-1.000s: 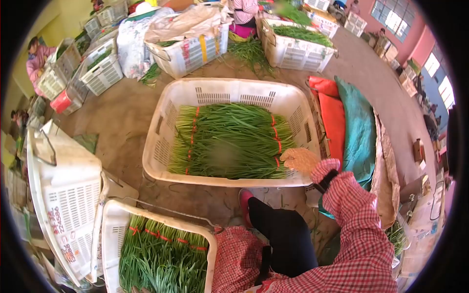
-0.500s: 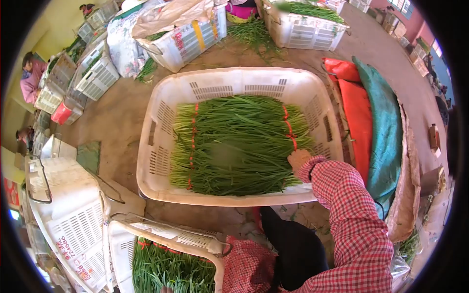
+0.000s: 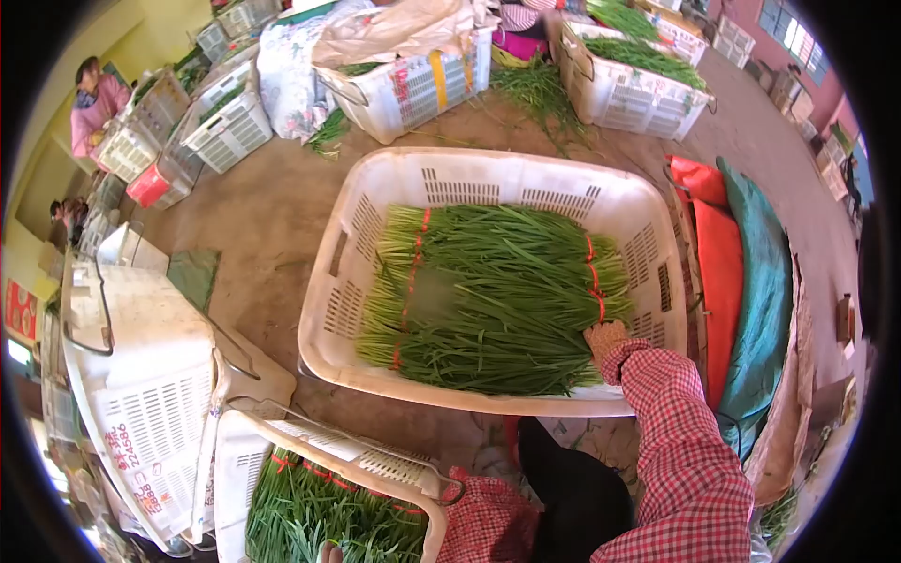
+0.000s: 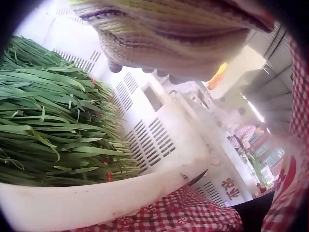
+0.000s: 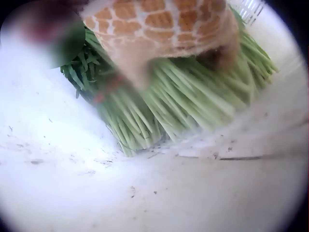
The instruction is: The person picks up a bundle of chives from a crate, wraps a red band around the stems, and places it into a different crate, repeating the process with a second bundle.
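A white plastic basket [image 3: 488, 403] in the middle of the head view holds bundles of garlic chives [image 3: 497, 281], banded in red. My right hand [image 3: 608, 340], in a giraffe-patterned glove [image 5: 164, 24], grips the stalk end of the bundle at the basket's near right corner. In the right wrist view its thumb and a finger straddle the pale stalks [image 5: 178, 101]. My left hand [image 4: 164, 43] wears a striped knit glove and holds nothing, its bare fingertips showing above a second white basket [image 4: 87, 203]. More banded chives [image 4: 48, 116] lie in that basket.
Red and teal sheets [image 3: 758, 281] lie right of the middle basket. Tipped white crates [image 3: 141, 385] stand at left. Filled crates [image 3: 413, 103] line the back, with loose greens [image 3: 544, 94] on the floor between them. A person [image 3: 99, 103] works at far left.
My right hand has moved from the basket's right side in onto the near-right bundle and now grips it. Left fingertips have come into the bottom of the head view, which has shifted.
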`<state>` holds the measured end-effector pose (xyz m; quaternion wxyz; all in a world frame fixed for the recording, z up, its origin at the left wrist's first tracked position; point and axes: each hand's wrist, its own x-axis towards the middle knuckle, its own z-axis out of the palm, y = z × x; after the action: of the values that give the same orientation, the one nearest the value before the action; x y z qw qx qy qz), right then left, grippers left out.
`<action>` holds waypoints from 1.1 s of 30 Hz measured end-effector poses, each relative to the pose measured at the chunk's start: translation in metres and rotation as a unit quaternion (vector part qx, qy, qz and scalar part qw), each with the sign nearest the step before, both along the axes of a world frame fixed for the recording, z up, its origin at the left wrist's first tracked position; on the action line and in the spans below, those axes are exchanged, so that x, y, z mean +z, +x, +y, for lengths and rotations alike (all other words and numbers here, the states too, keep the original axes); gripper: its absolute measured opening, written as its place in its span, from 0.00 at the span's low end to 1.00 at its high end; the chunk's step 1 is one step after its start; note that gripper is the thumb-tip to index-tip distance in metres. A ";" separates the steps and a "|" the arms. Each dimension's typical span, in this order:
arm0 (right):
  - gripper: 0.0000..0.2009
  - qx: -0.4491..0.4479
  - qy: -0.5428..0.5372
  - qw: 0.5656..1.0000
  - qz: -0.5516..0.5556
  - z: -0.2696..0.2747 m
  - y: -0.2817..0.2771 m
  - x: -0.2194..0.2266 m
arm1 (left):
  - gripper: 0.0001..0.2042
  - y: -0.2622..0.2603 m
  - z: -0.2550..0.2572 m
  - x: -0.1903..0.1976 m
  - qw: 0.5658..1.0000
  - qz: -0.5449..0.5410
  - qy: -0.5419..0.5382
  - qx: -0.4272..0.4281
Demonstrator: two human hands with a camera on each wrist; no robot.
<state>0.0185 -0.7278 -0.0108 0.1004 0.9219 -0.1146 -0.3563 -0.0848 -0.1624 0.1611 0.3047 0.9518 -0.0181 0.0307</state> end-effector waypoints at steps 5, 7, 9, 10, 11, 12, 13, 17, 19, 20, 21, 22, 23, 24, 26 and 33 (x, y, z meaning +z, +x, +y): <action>0.25 0.000 0.050 0.999 0.021 0.002 0.004 0.077 | 0.22 0.026 -0.056 0.057 0.917 0.170 -0.336 0.127; 0.23 0.045 0.132 0.990 0.009 -0.003 0.009 0.109 | 0.23 0.035 -0.076 0.050 0.852 0.233 -0.463 0.075; 0.24 0.094 0.120 0.988 0.035 0.004 0.026 0.156 | 0.27 0.042 -0.094 0.031 0.668 0.343 -0.660 -0.028; 0.23 0.090 0.125 0.988 0.015 0.014 0.032 0.185 | 0.22 0.042 -0.103 0.026 0.618 0.398 -0.675 -0.055; 0.22 0.087 0.130 0.988 -0.007 0.024 0.033 0.212 | 0.20 0.043 -0.114 0.021 0.566 0.451 -0.685 -0.083; 0.22 0.088 0.124 0.988 -0.016 0.034 0.028 0.236 | 0.21 0.046 -0.131 0.014 0.706 0.370 -0.519 -0.309; 0.20 0.117 0.128 0.981 -0.084 0.043 0.022 0.259 | 0.21 0.045 -0.147 0.008 0.776 0.247 -0.298 -0.497; 0.14 0.135 0.090 0.967 -0.198 0.114 -0.038 0.369 | 0.20 0.020 -0.195 -0.011 0.639 0.376 -0.554 -0.380; 0.13 0.149 0.071 0.948 -0.272 0.141 -0.090 0.389 | 0.20 0.007 -0.201 -0.008 0.498 0.450 -0.687 -0.279; 0.16 0.140 0.064 0.941 -0.302 0.156 -0.118 0.396 | 0.20 0.003 -0.199 -0.001 0.502 0.441 -0.688 -0.284; 0.18 0.133 0.060 0.933 -0.331 0.171 -0.146 0.398 | 0.23 0.002 -0.199 0.010 0.484 0.422 -0.721 -0.260; 0.21 0.126 0.077 0.921 -0.360 0.187 -0.170 0.395 | 0.27 0.001 -0.198 0.023 0.466 0.402 -0.753 -0.235; 0.23 0.120 0.096 0.909 -0.388 0.201 -0.191 0.388 | 0.31 0.001 -0.197 0.036 0.446 0.380 -0.783 -0.209; 0.25 0.111 0.094 0.913 -0.380 0.216 -0.208 0.376 | 0.35 0.000 -0.195 0.049 0.425 0.358 -0.811 -0.184; 0.33 0.084 0.098 0.908 -0.398 0.242 -0.238 0.343 | 0.38 -0.006 -0.188 0.068 0.396 0.318 -0.849 -0.145; 0.35 0.036 0.327 0.874 -0.358 0.254 -0.272 0.306 | 0.29 0.014 -0.149 0.016 0.379 0.367 -0.836 -0.152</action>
<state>-0.2539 -0.4742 0.2951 -0.2417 0.9701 0.0133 -0.0148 -0.0713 -0.3114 0.1775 0.9225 0.1140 -0.0143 -0.3685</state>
